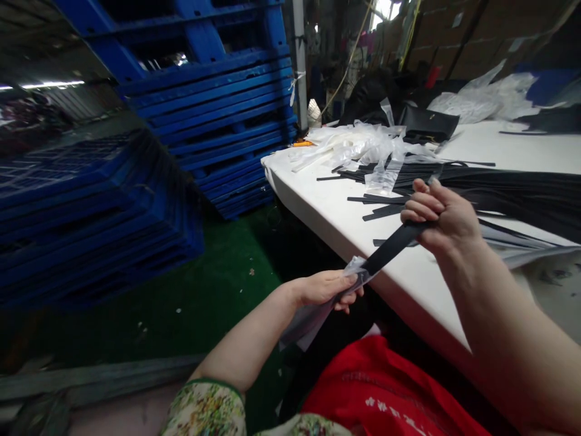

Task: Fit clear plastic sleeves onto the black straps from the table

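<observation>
A flat black strip [391, 247] runs slantwise between my two hands, just over the table's near edge. My left hand [333, 287] is closed round a clear plastic sleeve [358, 270], and the strip's lower part lies inside that sleeve. Below this hand the sleeve hangs down toward my lap. Higher up and to the right, my right hand [438, 209] is wrapped round the strip in a fist. Beyond my right hand, many more black strips [512, 188] lie in a loose bundle on the white table [318, 206].
Crumpled clear plastic sleeves [358, 142] are heaped at the table's far left corner, beside an orange cutter [302, 144] and a black bag [429, 124]. Blue pallets [218, 115] stand stacked to the left on a green floor [218, 290]. More plastic [490, 97] lies farther back.
</observation>
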The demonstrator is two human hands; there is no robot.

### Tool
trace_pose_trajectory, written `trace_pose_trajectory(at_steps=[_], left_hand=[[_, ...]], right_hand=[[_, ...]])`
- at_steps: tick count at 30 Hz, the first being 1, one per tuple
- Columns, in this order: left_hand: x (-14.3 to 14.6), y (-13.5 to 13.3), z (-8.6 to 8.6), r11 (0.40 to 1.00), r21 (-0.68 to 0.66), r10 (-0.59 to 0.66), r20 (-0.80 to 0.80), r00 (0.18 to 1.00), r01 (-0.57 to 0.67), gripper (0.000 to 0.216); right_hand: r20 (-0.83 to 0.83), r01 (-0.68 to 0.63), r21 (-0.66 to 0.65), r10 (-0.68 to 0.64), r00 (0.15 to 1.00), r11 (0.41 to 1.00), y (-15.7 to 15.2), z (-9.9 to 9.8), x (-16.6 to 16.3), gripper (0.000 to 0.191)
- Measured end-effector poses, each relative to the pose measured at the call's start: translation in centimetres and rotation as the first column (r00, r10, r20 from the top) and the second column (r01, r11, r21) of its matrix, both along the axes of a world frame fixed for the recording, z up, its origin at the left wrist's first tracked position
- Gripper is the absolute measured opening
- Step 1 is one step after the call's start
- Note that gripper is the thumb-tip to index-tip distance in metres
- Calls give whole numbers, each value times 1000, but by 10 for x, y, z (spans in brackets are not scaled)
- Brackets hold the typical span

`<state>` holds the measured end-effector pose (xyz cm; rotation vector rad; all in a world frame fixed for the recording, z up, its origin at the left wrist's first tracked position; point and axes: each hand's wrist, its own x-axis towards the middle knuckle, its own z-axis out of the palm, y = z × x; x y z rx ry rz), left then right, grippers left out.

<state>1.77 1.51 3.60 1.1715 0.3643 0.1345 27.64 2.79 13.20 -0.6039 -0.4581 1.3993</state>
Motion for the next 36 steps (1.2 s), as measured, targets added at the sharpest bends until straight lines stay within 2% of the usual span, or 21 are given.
trace_pose_trajectory(at_steps=[4, 6, 8, 10, 12, 14, 16, 20, 24, 26, 28, 32, 34, 36], left_hand=[[9, 18, 35, 995, 50, 82, 129, 988, -89, 56], [11, 27, 49, 989, 51, 128, 176, 976, -138, 54], [8, 35, 57, 985, 51, 156, 190, 969, -168, 52], [2, 40, 60, 984, 62, 156, 155, 975, -167, 52], [-5, 43, 59, 982, 83, 160, 88, 983, -167, 54], [-11, 45, 59, 981, 114, 156, 32, 987, -159, 56], [-12, 46, 61, 978, 137, 155, 24, 988, -157, 58], [-2, 50, 73, 974, 144, 168, 66, 984, -176, 57], [14, 52, 82, 960, 159, 220, 71, 973, -228, 54], [19, 51, 80, 961, 155, 220, 75, 973, -229, 54], [22, 49, 76, 970, 139, 190, 63, 980, -197, 54], [23, 44, 65, 982, 141, 126, 0, 992, -124, 57], [26, 43, 66, 982, 147, 124, 0, 992, -122, 58], [30, 44, 72, 981, 147, 121, 32, 992, -124, 57]], right_hand=[[94, -179, 66, 173, 980, 982, 13, 29, -59, 12], [92, -309, 44, 304, 948, 950, 17, 33, -84, 15], [54, -390, -8, 389, 919, 921, 24, 35, -92, 13], [-28, -350, -58, 349, 937, 935, 36, 39, -82, 5], [-117, -245, -73, 236, 965, 967, 51, 46, -62, 4], [-151, -185, -40, 178, 972, 982, 65, 53, -44, 8], [-106, -184, 36, 187, 977, 982, 72, 57, -35, 10], [57, -229, 136, 223, 973, 964, 67, 52, -53, 10], [140, -308, 111, 292, 946, 945, 48, 37, -83, 22], [133, -344, 84, 332, 934, 935, 42, 33, -85, 22], [61, -329, 56, 325, 944, 943, 41, 33, -71, 18], [-117, -175, 26, 177, 977, 984, 54, 45, -22, 14], [-108, -152, 65, 159, 981, 986, 57, 50, -9, 13], [-56, -169, 121, 176, 983, 978, 53, 53, -13, 11]])
